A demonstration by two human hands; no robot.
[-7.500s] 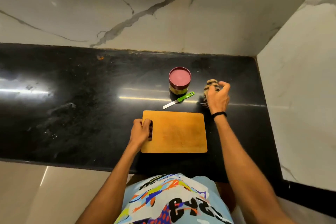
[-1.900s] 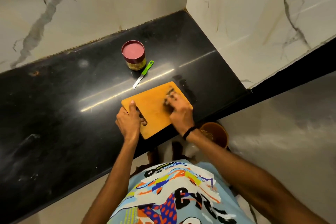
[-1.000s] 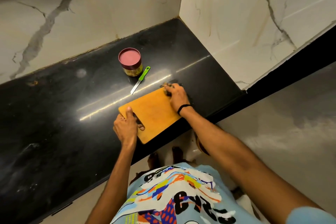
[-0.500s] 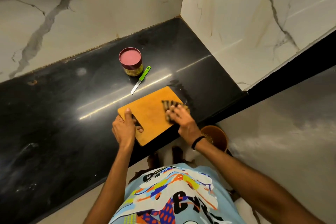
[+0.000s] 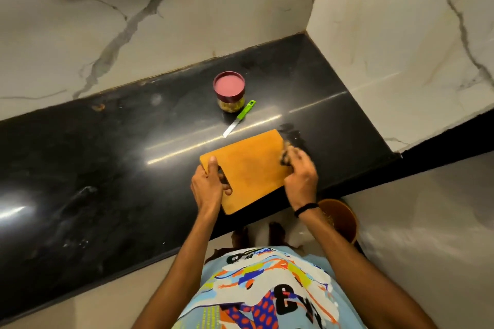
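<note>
An orange wooden cutting board (image 5: 248, 165) lies at the front edge of the black counter (image 5: 107, 168), one corner jutting past the edge. My left hand (image 5: 208, 184) grips the board at its handle hole, thumb on top. My right hand (image 5: 300, 173) holds a striped brown cloth (image 5: 286, 153) against the board's right edge; the hand is motion-blurred and covers most of the cloth.
A red-lidded jar (image 5: 229, 91) stands behind the board, with a green-handled knife (image 5: 239, 118) lying beside it. Marble walls close the back and right side. A brown bin (image 5: 340, 218) sits on the floor below the counter edge.
My right hand has swept the cloth across the board, out to the far right corner, back over the board's right part, and now to its right edge. My left hand stayed on the handle.
</note>
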